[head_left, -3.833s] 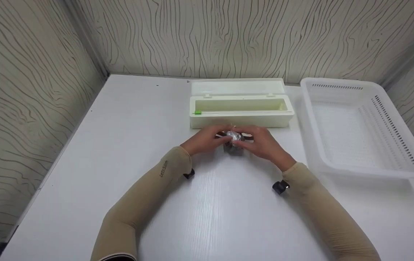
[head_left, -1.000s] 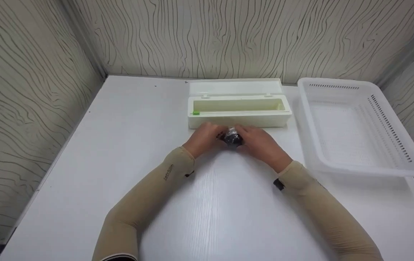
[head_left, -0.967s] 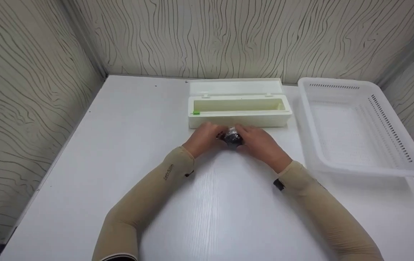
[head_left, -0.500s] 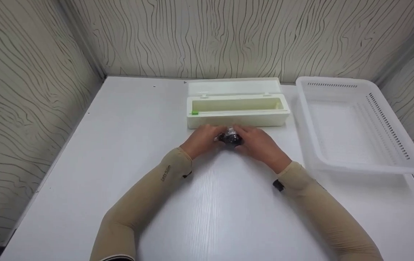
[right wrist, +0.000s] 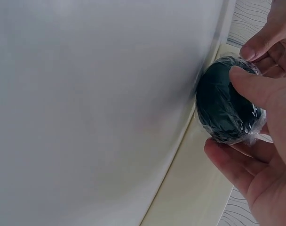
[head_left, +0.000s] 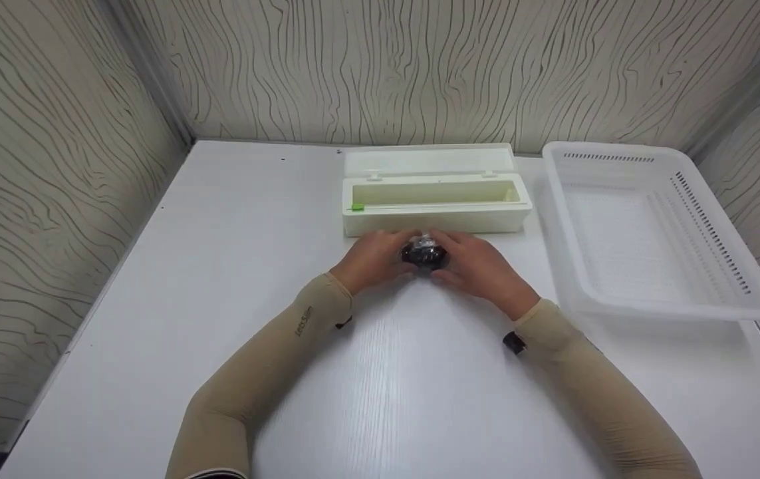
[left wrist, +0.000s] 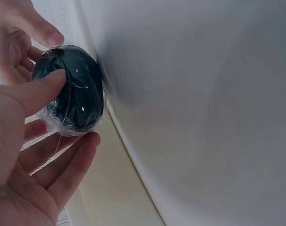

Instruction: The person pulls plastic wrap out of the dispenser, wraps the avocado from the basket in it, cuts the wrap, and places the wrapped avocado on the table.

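A dark, rounded, egg-shaped thing (head_left: 424,257) wrapped in clear cling film sits between both hands, just in front of a cream cling film dispenser (head_left: 436,221). My left hand (head_left: 373,258) holds its left side, my right hand (head_left: 479,267) its right. In the left wrist view, the left thumb (left wrist: 49,89) presses on the dark face of the wrapped thing (left wrist: 84,92), with fingers curled beneath. The right wrist view has the right thumb (right wrist: 244,82) on it and gathered film (right wrist: 251,134) near the fingers. What exactly is inside the film cannot be told.
The dispenser's lid (head_left: 429,161) is raised at the back, and a green slider (head_left: 358,207) is at the left end of its front rail. A white plastic basket (head_left: 679,309) stands at the right of the white table (head_left: 253,219). Patterned walls (head_left: 366,73) enclose the back and sides.
Shiny bunched film faced up 3.8 seconds ago; now the wrapped thing's dark smooth side does. Over the last second both hands stay in place, their thumbs and fingers shifting slightly round it.
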`<move>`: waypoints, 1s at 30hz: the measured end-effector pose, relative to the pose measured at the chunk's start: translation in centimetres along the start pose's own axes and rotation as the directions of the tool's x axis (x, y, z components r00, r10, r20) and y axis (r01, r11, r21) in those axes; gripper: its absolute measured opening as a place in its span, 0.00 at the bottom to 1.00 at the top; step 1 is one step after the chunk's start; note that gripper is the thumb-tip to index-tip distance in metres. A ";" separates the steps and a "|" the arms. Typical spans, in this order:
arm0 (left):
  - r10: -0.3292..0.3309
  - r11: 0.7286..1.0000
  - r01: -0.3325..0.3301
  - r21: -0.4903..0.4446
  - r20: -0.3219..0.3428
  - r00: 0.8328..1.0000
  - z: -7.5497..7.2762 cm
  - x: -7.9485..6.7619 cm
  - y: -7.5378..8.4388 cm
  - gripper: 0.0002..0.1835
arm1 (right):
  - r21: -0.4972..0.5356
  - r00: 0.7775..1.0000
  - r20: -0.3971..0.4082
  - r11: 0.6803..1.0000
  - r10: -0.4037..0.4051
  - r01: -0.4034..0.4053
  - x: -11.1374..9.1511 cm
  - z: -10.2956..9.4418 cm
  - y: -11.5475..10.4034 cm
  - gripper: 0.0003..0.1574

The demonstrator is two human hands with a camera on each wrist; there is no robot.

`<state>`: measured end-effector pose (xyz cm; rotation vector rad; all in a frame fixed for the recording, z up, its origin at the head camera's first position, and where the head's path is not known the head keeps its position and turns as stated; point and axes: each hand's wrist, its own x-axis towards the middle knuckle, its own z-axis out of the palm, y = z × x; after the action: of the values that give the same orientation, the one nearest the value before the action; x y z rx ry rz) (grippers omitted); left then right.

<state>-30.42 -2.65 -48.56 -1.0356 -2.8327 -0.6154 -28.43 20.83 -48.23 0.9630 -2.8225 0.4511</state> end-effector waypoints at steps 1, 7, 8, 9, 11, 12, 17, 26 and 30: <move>-0.004 1.000 0.004 0.006 -0.004 1.000 0.0 0.0 0.0 0.33 | 0.002 1.000 0.002 1.000 -0.001 0.001 0.0 -0.1 0.0 0.51; -0.011 0.999 0.012 0.040 -0.023 1.000 0.2 0.1 0.5 0.38 | 0.010 1.000 0.001 1.000 -0.010 0.010 -0.3 -0.8 0.6 0.50; -0.009 0.999 0.010 0.044 -0.025 1.000 0.3 0.2 0.6 0.38 | 0.013 1.000 0.004 1.000 -0.004 0.004 -0.4 -1.0 0.7 0.50; -0.008 0.999 0.010 0.049 -0.025 1.000 0.3 0.2 0.6 0.39 | 0.015 1.000 0.009 1.000 0.003 -0.004 -0.5 -1.2 0.9 0.49; -0.012 0.999 0.013 0.051 -0.023 1.000 0.4 0.2 0.6 0.39 | 0.021 1.000 0.019 1.000 0.018 -0.018 -0.5 -1.3 1.3 0.49; -0.014 0.998 0.015 0.053 -0.022 1.000 0.4 0.2 0.6 0.39 | 0.024 0.999 0.027 0.999 0.027 -0.027 -0.6 -1.4 1.4 0.49; -0.023 0.998 0.024 0.056 -0.013 1.000 0.6 0.3 0.7 0.39 | 0.023 0.999 0.027 0.999 0.036 -0.037 -0.8 -1.4 1.9 0.48; 0.009 0.998 -0.007 0.056 -0.043 0.999 0.8 0.5 1.0 0.38 | 0.039 1.000 -0.001 0.999 0.023 -0.023 -1.1 -2.4 2.4 0.44; 0.004 0.999 -0.002 0.035 -0.043 0.999 0.8 0.5 1.0 0.37 | 0.056 0.994 -0.046 0.994 0.101 -0.098 -1.1 -3.5 2.7 0.38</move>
<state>-30.12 -1.30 -48.86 -1.0082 -2.7940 -0.5785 -29.17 24.62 -45.79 0.8117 -2.8368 0.5573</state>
